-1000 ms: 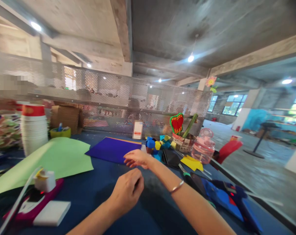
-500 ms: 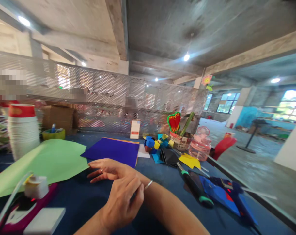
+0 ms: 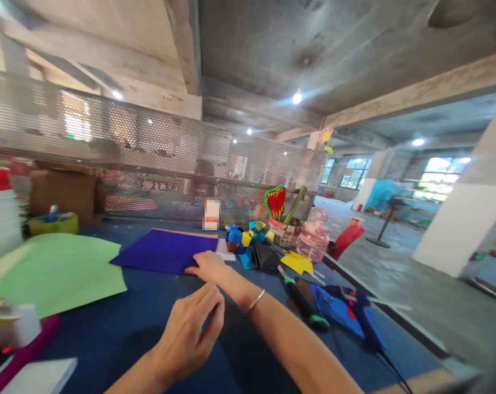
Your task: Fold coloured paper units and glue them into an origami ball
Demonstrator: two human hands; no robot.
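Observation:
My right hand [image 3: 210, 266] is stretched out over the near right corner of a dark purple sheet [image 3: 161, 250]. Its fingers and thumb are apart at the sheet's edge, though the hand's back hides part of them. A silver bangle [image 3: 256, 300] circles that wrist. Closer to me, my left hand [image 3: 192, 328] hovers above the dark blue tabletop [image 3: 128, 339] with fingers curled and thumb against them; nothing shows in it. Left of the purple sheet lies a large light green sheet [image 3: 67, 268]. Thin orange edges peek out under the purple one.
On the right are a green-and-black cutter [image 3: 303, 301], a blue glue gun [image 3: 360, 312], yellow scraps [image 3: 297, 262] and a pink bottle [image 3: 313, 241]. Paper cups [image 3: 1, 219] and a power strip [image 3: 36, 342] stand left. A perforated metal screen [image 3: 161, 148] lines the back.
My right hand has moved forward from over the bare tabletop to the purple sheet's edge. My left hand has come away from my right wrist. The view has turned right.

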